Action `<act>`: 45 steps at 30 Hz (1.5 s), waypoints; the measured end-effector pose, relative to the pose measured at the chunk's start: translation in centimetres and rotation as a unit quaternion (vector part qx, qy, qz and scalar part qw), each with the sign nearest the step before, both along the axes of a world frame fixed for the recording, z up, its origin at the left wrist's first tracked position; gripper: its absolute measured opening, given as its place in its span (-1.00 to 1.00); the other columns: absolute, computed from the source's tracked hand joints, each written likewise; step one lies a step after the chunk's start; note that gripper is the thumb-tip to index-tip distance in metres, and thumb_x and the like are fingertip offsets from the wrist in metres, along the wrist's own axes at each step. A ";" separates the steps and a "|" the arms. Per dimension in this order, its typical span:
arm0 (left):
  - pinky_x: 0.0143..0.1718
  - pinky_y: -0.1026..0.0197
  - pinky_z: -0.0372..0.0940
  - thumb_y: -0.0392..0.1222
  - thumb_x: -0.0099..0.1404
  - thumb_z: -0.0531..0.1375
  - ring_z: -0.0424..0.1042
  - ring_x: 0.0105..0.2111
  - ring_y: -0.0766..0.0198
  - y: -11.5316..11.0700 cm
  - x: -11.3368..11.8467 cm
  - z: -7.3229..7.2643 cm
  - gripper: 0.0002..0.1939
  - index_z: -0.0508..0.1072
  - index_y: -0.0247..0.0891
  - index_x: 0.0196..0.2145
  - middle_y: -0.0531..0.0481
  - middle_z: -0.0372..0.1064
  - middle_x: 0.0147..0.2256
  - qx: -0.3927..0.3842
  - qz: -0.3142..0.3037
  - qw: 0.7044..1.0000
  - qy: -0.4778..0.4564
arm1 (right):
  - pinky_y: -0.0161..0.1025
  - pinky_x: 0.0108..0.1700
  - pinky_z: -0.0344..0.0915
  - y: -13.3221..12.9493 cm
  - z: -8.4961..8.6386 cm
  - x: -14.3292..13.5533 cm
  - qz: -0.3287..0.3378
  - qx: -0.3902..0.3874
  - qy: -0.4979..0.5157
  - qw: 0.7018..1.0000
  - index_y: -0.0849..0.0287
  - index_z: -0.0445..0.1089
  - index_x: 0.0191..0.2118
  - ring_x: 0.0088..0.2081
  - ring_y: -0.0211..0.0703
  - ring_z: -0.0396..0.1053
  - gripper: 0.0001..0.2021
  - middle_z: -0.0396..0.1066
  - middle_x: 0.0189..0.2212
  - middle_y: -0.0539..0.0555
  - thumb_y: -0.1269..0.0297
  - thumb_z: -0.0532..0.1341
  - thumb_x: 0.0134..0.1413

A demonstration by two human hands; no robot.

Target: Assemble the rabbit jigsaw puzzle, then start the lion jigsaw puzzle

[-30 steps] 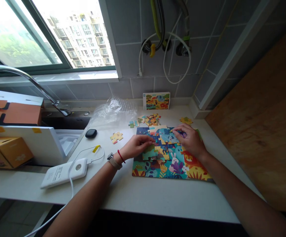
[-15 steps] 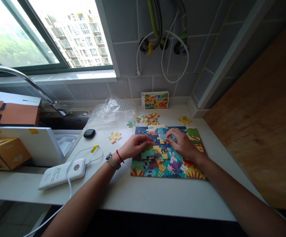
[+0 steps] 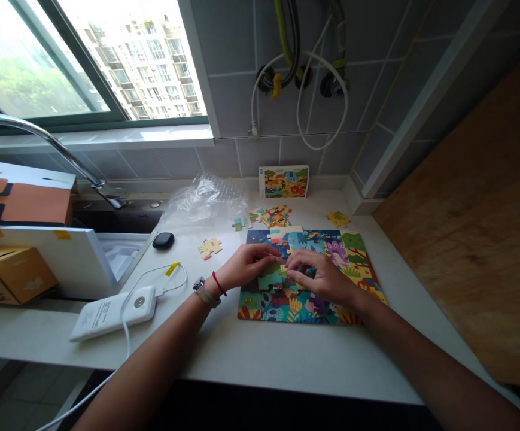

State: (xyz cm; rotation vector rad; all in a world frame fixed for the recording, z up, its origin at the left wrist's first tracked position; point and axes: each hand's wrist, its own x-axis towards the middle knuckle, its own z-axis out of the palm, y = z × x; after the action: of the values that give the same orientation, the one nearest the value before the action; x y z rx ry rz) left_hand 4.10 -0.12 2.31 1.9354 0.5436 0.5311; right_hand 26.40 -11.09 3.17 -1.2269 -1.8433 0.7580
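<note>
A colourful puzzle board lies flat on the white counter, with joined puzzle pieces on top of it, a blue elephant among them. My left hand rests over the board's left part, thumb and fingers pressed together; what they pinch, if anything, is hidden. Close beside it, fingertips almost meeting, my right hand curls over the middle pieces. Its fingertips are drawn in and I cannot make out what is between them. A green piece shows just below my left fingers.
Behind the board lies a heap of loose pieces; single pieces lie left and right. A picture card leans on the wall. Bubble wrap, a black oval object, a white power bank and boxes stand leftward.
My right hand has moved left and slightly nearer, from the elephant pieces towards my left fingers, uncovering the pink animal at the board's right. My left hand has hardly moved.
</note>
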 end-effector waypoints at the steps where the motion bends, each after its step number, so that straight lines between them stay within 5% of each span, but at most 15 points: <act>1: -0.19 0.23 0.42 -0.04 0.48 0.20 0.59 -0.19 0.18 0.0 0.0 0.0 -0.69 0.62 -0.30 -0.04 -0.13 0.63 -0.12 0.000 -0.001 1.000 -0.003 | -0.18 -0.12 0.39 -0.1 0.0 0.0 0.005 -0.012 0.003 1.000 0.12 0.51 -0.29 -0.21 -0.11 0.48 -0.85 0.55 -0.23 0.11 0.21 0.27 0.30; 19: -0.10 0.20 0.46 -0.09 0.47 0.22 0.59 -0.15 0.16 -0.5 0.5 0.2 -0.74 0.63 -0.31 -0.09 -0.15 0.63 -0.12 -0.014 -0.015 0.999 -0.041 | -0.15 -0.07 0.42 -0.2 0.2 -0.1 0.060 -0.067 0.039 0.995 0.15 0.61 -0.30 -0.20 -0.07 0.54 -0.76 0.64 -0.27 0.12 0.15 0.26 0.29; 28: -0.50 0.34 0.24 0.11 0.45 0.21 0.32 -0.50 0.37 -0.3 -0.1 0.7 -0.55 0.62 -0.38 -0.08 -0.02 0.46 -0.42 -0.058 0.020 0.998 -0.018 | -0.20 -0.19 0.40 0.0 0.1 0.6 -0.013 -0.074 0.074 0.994 0.14 0.61 -0.34 -0.25 -0.07 0.54 -0.73 0.63 -0.29 0.12 0.10 0.26 0.27; 35: -0.43 0.31 0.27 0.16 0.43 0.23 0.33 -0.47 0.37 -0.2 0.0 1.0 -0.49 0.53 -0.37 0.04 -0.02 0.45 -0.37 -0.084 0.023 0.995 -0.046 | -0.19 -0.23 0.40 0.2 -0.1 1.1 -0.087 -0.036 0.113 0.989 0.15 0.62 -0.36 -0.29 -0.06 0.53 -0.71 0.62 -0.34 0.11 0.07 0.27 0.24; 45: -0.36 0.31 0.26 -0.06 0.29 0.41 0.29 -0.42 0.38 -0.3 0.1 0.0 -0.27 0.29 -0.22 0.32 0.10 0.35 -0.35 -0.065 0.014 0.996 -0.061 | -0.14 -0.14 0.44 0.3 0.2 1.1 -0.118 -0.009 0.128 0.985 0.14 0.62 -0.33 -0.26 -0.05 0.52 -0.65 0.62 -0.31 0.11 0.01 0.23 0.30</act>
State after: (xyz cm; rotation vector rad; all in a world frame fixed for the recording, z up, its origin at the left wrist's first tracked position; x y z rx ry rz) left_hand 4.16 -0.40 2.26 1.7625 0.5158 0.6128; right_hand 27.52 -10.84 3.36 -1.2679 -1.4568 0.7613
